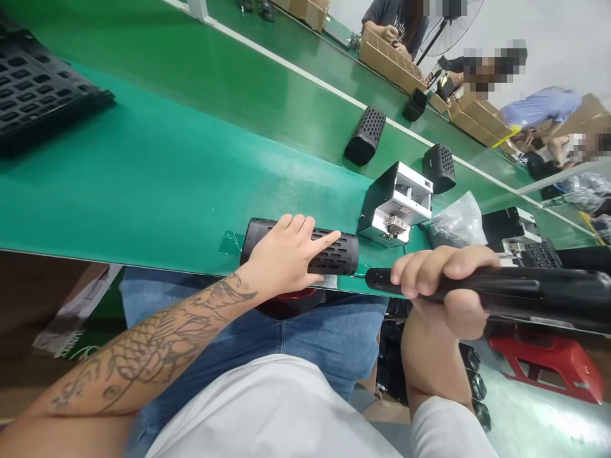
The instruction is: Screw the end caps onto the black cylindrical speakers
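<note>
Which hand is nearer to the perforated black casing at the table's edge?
Left. The left hand is on the perforated black casing; the right hand is off its right end, gripping a black screwdriver.

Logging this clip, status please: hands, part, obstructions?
Left hand gripping black perforated housing. Right hand holding black driver, bit at housing's end; contact unclear. Silver-fronted machine nearby, not between them.

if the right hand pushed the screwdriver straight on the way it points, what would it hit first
Most likely the right end of the perforated black housing under the left hand; the bit of the black screwdriver in the right hand may already touch it.
</note>
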Demonstrator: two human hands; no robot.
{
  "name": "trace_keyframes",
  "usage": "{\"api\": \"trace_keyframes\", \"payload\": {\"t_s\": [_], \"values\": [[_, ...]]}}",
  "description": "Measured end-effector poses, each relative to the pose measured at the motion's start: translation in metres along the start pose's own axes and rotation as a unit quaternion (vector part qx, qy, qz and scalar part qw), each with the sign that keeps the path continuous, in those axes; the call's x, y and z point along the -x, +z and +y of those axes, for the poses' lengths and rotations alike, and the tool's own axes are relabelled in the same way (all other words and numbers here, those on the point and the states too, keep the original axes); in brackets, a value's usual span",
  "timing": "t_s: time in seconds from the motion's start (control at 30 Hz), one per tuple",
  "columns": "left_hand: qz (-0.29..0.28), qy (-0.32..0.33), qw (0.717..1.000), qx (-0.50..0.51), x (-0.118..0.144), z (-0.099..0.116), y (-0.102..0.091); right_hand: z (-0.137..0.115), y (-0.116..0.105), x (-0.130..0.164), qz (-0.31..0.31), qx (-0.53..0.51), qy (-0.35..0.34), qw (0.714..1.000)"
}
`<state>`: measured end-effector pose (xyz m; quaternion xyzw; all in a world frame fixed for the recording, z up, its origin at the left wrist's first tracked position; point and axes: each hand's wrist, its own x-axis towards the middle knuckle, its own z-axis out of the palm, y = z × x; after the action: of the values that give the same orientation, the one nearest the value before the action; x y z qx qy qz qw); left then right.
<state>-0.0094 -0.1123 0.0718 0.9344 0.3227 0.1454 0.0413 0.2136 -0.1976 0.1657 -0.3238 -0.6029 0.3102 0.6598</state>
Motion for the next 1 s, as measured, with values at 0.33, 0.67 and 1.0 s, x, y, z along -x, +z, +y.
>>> {"api": "trace_keyframes", "payload": {"t_s": [0.33,0.67,1.0], "values": [[-0.005,-0.002,1.0,-0.012,-0.001,0.001,-0.001,0.025,0.011,-0.001,-0.032,-0.029,0.031,0.999],[-0.011,-0.001,1.0,-0.02,0.0,0.001,-0.002,0.031,0.01,0.002,-0.058,-0.043,0.076,0.995],[-0.032,-0.005,0.999,-0.032,0.0,0.003,-0.005,0.035,0.012,0.003,-0.086,-0.051,0.088,0.991]]}}
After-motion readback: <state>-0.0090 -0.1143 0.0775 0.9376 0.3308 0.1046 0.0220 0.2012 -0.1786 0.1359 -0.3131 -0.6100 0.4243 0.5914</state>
